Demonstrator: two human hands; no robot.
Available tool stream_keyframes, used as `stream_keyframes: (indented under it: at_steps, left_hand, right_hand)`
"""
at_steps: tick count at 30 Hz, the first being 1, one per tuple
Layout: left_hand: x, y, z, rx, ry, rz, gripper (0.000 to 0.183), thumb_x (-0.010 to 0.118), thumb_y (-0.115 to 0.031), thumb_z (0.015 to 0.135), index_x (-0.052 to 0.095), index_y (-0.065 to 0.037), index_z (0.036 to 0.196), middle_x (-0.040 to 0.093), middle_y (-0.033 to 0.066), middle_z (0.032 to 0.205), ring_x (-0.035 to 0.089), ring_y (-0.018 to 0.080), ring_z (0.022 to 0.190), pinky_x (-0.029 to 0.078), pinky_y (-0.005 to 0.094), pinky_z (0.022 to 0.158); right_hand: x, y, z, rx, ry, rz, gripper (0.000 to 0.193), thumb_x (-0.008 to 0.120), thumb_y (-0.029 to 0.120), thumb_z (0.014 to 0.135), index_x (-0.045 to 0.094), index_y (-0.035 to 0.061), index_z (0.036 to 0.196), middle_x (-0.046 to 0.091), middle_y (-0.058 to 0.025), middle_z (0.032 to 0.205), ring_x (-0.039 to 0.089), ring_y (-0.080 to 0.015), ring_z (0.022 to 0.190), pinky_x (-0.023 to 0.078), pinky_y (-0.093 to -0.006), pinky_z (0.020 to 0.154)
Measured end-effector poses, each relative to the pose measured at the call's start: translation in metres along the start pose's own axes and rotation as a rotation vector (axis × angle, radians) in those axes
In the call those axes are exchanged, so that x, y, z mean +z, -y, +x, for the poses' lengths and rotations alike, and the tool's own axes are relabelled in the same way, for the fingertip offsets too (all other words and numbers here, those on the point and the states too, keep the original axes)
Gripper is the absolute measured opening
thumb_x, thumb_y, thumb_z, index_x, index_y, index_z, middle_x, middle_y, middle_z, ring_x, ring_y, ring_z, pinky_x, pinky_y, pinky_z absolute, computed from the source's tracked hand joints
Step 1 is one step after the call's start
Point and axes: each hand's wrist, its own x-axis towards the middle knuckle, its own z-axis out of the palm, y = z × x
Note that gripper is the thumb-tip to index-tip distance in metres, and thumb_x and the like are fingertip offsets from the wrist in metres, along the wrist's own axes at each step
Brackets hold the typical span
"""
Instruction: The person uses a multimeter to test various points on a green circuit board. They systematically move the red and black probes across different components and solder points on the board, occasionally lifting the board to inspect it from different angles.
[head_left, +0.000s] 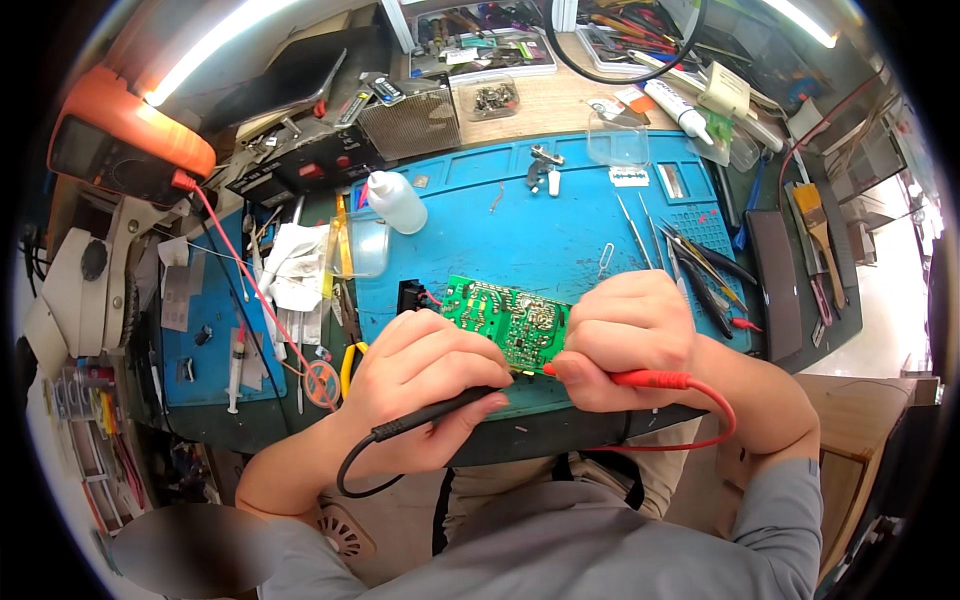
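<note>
Circuit board, green and with its soldered face up, sits between the 2 hands, above the near part of the blue repair mat. It looks light and stiff, likely to bend very little before cracking; the small surface parts and solder joints would probably scrape or lift easily, and the trimmed leads could prick. Its outer edges seem the best hold, with skin kept off the joints.

The left hand, at the board's near left corner, has its fingers curled around a black test probe. The right hand, at the board's right edge, is folded into a fist, with a red test probe gripped by thumb and fingers. I cannot tell whether either hand also pinches the board.

The black probe's tip is lost behind the left fingers; the red tip lies at the board's near right corner, too small to show whether it touches metal. The board's underside is out of view, so taller, heavier parts may be there. Just left of the board, a black block with a reddish wire is partly covered by the left hand.
</note>
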Motion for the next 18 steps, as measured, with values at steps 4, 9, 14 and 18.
stream_keyframes:
  at_steps: [4,9,14,18]
  left_hand:
    - [-0.0011,0.0008,-0.0008,0.002,0.004,0.01,0.017,0.08,-0.012,0.085,0.07,-0.008,0.099,0.074,0.0055,0.099,0.06,0.0246,0.082,0.046,0.0352,0.075]
    - [-0.0019,0.0005,-0.0022,0.001,0.005,0.017,0.017,0.079,-0.014,0.086,0.069,-0.008,0.099,0.074,0.0051,0.098,0.06,0.0244,0.081,0.046,0.0355,0.074]
    - [-0.0018,0.0008,-0.0008,0.007,0.012,0.02,0.017,0.079,-0.015,0.087,0.069,-0.008,0.099,0.074,0.0054,0.098,0.061,0.0244,0.08,0.046,0.0355,0.074]
    - [-0.0018,0.0009,-0.0006,0.007,0.013,0.019,0.017,0.079,-0.016,0.088,0.069,-0.008,0.099,0.074,0.0055,0.098,0.061,0.0243,0.08,0.046,0.0354,0.074]
  right_hand:
    - [-0.0012,0.0025,0.001,0.102,-0.05,0.048,0.035,0.074,0.005,0.083,0.048,0.009,0.061,0.048,-0.0039,0.055,0.048,-0.0224,0.043,0.037,-0.0352,0.04]
    - [-0.0008,0.005,0.0043,0.202,-0.107,0.062,0.039,0.073,0.005,0.087,0.045,0.0083,0.06,0.045,-0.0051,0.053,0.045,-0.0238,0.042,0.034,-0.0364,0.04]
    - [-0.0009,0.003,0.0016,0.204,-0.069,0.025,0.039,0.073,0.006,0.086,0.045,0.0084,0.06,0.046,-0.0051,0.053,0.045,-0.024,0.042,0.034,-0.0361,0.04]
    - [-0.0046,0.0024,0.0001,0.192,-0.013,0.024,0.027,0.068,0.006,0.088,0.055,0.0067,0.064,0.051,-0.0054,0.056,0.048,-0.0239,0.044,0.038,-0.0346,0.042]
